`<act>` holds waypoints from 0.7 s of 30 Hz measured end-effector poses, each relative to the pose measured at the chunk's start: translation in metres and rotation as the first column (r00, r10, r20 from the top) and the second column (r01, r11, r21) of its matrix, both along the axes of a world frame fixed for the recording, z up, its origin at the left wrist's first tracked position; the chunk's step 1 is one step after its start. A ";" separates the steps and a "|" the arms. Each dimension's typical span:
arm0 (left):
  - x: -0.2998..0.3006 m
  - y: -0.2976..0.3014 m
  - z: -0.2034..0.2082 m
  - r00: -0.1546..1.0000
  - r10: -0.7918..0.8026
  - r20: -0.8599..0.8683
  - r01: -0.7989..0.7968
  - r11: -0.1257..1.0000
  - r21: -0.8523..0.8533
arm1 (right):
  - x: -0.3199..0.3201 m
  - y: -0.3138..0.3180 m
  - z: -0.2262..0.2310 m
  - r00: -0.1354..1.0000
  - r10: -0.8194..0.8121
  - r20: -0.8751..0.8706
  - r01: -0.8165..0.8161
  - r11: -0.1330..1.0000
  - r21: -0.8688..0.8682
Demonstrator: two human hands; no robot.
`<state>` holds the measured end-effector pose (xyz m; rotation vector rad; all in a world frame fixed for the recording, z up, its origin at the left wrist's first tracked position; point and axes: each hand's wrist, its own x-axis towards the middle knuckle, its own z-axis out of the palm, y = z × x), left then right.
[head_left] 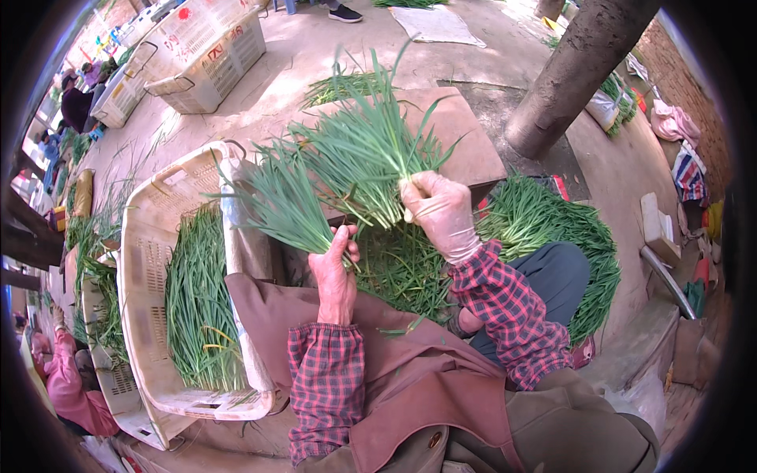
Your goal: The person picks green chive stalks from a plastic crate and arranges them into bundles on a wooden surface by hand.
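My bare left hand [335,268] is closed around the pale ends of a bunch of green chives [284,209], whose leaves fan up and to the left. In a thin whitish glove, my right hand [441,211] pinches the stems of a second, upright bunch [388,134] in front of me. Behind and between the two hands, more chives [339,169] lie across the near edge of a low flat block [469,142]. Loose chives and trimmings [402,264] cover the ground below my hands.
At my left stands a white plastic crate [136,315] holding long chives [197,307]. A large chive heap [552,236] lies beside my right knee. A tree trunk [568,87] rises at the far right. Stacked crates [229,71] stand far left; a person in pink [71,378] sits at the left edge.
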<state>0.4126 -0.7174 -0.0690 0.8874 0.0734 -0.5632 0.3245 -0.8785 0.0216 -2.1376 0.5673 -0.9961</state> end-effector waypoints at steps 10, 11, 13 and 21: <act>0.000 -0.004 0.001 0.997 -0.077 -0.010 0.078 0.997 0.011 | 0.025 -0.003 0.023 0.962 -0.163 -0.221 -0.070 0.633 -0.771; -0.002 -0.006 -0.002 0.995 -0.097 -0.023 0.098 0.995 0.015 | 0.023 0.003 -0.006 0.961 -0.147 -0.232 -0.102 0.593 -0.799; -0.005 -0.006 -0.004 0.991 -0.128 -0.047 0.130 0.991 0.039 | 0.013 0.027 -0.053 0.943 -0.071 -0.325 -0.199 0.663 -0.722; -0.005 -0.003 -0.011 0.998 -0.017 -0.064 0.021 0.997 0.076 | -0.010 0.069 -0.075 0.956 0.141 -0.257 -0.241 0.877 -0.415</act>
